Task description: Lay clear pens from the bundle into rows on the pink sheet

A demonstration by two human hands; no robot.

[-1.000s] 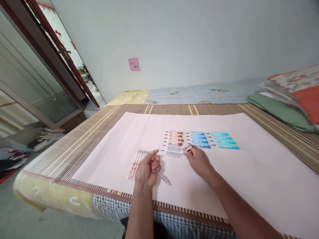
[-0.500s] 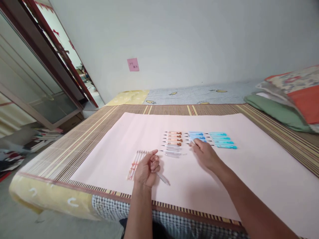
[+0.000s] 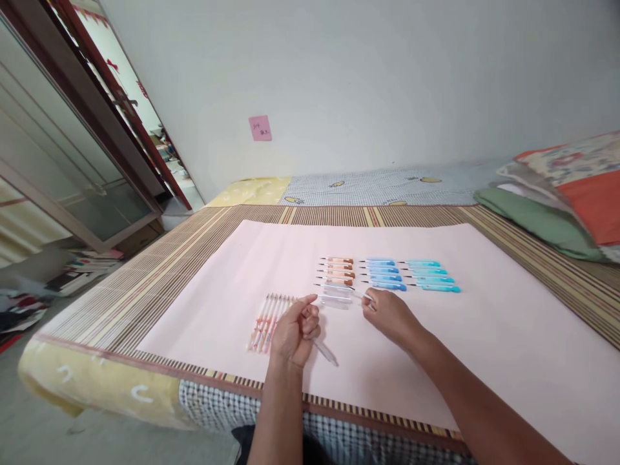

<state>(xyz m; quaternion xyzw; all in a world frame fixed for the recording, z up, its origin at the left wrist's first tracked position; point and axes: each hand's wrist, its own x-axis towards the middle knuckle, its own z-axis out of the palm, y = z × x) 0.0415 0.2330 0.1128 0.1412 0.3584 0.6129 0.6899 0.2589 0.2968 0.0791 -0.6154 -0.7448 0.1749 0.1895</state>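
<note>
My left hand (image 3: 298, 330) has its fingers curled round a translucent whitish pen (image 3: 325, 352), which sticks out below the fist toward the lower right; its index finger reaches toward the grey pens. In a pinch, my right hand (image 3: 391, 318) holds a slim white pen (image 3: 359, 295), its dark tip pointing left. Between the hands lie translucent grey pens (image 3: 335, 301). Just beyond them are brown-ended pens (image 3: 339, 268), with columns of blue pens (image 3: 385, 276) and teal pens (image 3: 431, 278) to the right. Beside my left hand, several white pens with pink-orange patterns (image 3: 264, 323) lie side by side, partly hidden.
The pens lie on a pale pink sheet (image 3: 208, 303) over a striped mat (image 3: 174, 258) on a bed. Folded bedding with a green cloth (image 3: 537, 223) is at the right. A pink note (image 3: 260, 128) is on the wall, and a sliding door (image 3: 72, 142) stands left.
My right hand has drawn down and slightly left from the blue pens, bringing the white pen near the grey ones. My left hand has shifted slightly right, still holding its pen.
</note>
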